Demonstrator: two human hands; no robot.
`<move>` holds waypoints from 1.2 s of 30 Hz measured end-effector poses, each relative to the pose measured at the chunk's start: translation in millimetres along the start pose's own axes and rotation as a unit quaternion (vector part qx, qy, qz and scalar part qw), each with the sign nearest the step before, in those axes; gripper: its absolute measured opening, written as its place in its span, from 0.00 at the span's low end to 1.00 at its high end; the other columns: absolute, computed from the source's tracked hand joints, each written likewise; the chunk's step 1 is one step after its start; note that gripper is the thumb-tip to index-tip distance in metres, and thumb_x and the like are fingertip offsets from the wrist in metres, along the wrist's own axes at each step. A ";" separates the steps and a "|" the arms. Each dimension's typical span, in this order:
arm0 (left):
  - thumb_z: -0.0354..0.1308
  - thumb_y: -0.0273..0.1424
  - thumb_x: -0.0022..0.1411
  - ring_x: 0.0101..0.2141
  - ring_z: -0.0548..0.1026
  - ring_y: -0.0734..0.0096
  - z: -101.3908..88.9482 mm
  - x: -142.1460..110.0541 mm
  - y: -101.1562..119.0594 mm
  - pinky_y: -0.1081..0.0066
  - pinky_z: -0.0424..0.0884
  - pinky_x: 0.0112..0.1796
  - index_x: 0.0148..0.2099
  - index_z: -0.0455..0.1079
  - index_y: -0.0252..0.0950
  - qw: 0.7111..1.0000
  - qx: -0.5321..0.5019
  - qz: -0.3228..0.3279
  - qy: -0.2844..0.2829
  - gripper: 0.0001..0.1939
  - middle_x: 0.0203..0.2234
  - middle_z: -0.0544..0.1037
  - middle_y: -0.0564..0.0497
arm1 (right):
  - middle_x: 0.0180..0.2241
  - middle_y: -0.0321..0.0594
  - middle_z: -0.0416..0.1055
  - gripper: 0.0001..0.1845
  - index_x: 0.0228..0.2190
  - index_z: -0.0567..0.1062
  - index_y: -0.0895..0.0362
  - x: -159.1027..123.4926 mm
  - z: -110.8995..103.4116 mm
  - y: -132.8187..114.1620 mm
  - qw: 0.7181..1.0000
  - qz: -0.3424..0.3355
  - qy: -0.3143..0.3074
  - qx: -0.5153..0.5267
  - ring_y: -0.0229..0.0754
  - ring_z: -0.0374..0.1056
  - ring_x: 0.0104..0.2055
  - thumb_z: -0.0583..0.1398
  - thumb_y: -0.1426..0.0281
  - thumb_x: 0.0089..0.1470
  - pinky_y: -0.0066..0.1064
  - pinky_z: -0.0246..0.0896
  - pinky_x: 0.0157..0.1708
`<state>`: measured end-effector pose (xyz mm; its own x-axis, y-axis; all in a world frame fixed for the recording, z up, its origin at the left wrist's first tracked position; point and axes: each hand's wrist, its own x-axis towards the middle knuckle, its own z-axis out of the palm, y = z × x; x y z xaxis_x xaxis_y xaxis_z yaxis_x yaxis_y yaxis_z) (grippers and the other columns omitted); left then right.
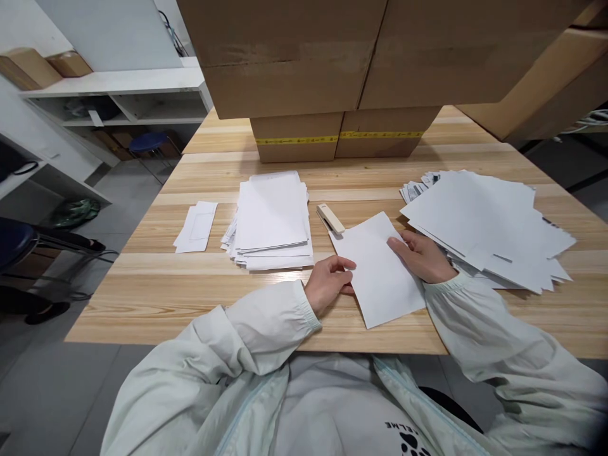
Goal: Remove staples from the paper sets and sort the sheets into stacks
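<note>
A white sheet of paper (pixel 380 272) is held tilted above the front of the table, its far corner close to a beige stapler (pixel 331 219). My left hand (pixel 329 283) pinches its left edge between thumb and fingers. On the right edge, my right hand (pixel 422 255) grips it with the thumb on top and the fingers underneath. Whether more than one sheet is in my hands, I cannot tell. Left of the stapler lies a stack of white papers (pixel 273 215). A loose, fanned-out pile of papers (pixel 479 221) spreads beside my right hand.
Small white slips (pixel 197 226) lie at the left of the wooden table (pixel 156 297). Stacked cardboard boxes (pixel 297 136) stand along the back, the upper ones overhanging. Beyond the left edge are a blue stool (pixel 149 142) and white shelves (pixel 137 82).
</note>
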<state>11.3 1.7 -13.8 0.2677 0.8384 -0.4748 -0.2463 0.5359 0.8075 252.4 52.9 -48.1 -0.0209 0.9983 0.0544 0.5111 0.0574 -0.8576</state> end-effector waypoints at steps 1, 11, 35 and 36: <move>0.57 0.14 0.53 0.27 0.75 0.78 -1.0 1.8 0.9 0.71 0.78 0.33 0.37 0.72 0.29 1.000 -0.001 -0.008 -0.009 0.10 0.30 0.73 0.52 | 0.22 0.34 0.71 0.19 0.28 0.75 0.55 -0.1 -0.4 -2.0 1.000 -0.003 0.000 -0.029 0.41 0.64 0.23 0.60 0.52 0.56 0.31 0.56 0.22; 0.59 0.12 0.49 0.24 0.70 0.80 -5.8 6.7 5.1 0.71 0.76 0.33 0.37 0.78 0.28 1.000 0.008 -0.026 0.000 0.14 0.21 0.67 0.57 | 0.34 0.45 0.80 0.19 0.49 0.78 0.52 20.6 -46.4 -106.3 0.883 -0.110 0.061 -0.453 0.49 0.70 0.32 0.56 0.59 0.63 0.35 0.46 0.29; 0.60 0.12 0.48 0.23 0.72 0.80 -4.2 8.1 12.3 0.75 0.76 0.30 0.35 0.78 0.28 0.998 -0.006 -0.057 0.002 0.12 0.20 0.71 0.55 | 0.42 0.52 0.76 0.21 0.37 0.77 0.60 114.8 122.6 -86.8 0.890 -0.305 -0.087 -0.327 0.53 0.61 0.48 0.47 0.67 0.68 0.43 0.51 0.48; 0.60 0.12 0.48 0.23 0.72 0.80 -4.3 8.5 12.7 0.75 0.76 0.30 0.35 0.78 0.28 0.998 -0.002 -0.057 0.004 0.12 0.20 0.71 0.55 | 0.42 0.53 0.76 0.21 0.37 0.78 0.60 114.8 123.4 -87.8 0.891 -0.303 -0.085 -0.327 0.54 0.61 0.48 0.47 0.66 0.68 0.43 0.51 0.49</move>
<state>6.4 16.1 -9.0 0.2865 0.7730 -0.5661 -0.2183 0.6280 0.7470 99.1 163.6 -29.6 -0.5655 0.7758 0.2798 0.7519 0.6244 -0.2116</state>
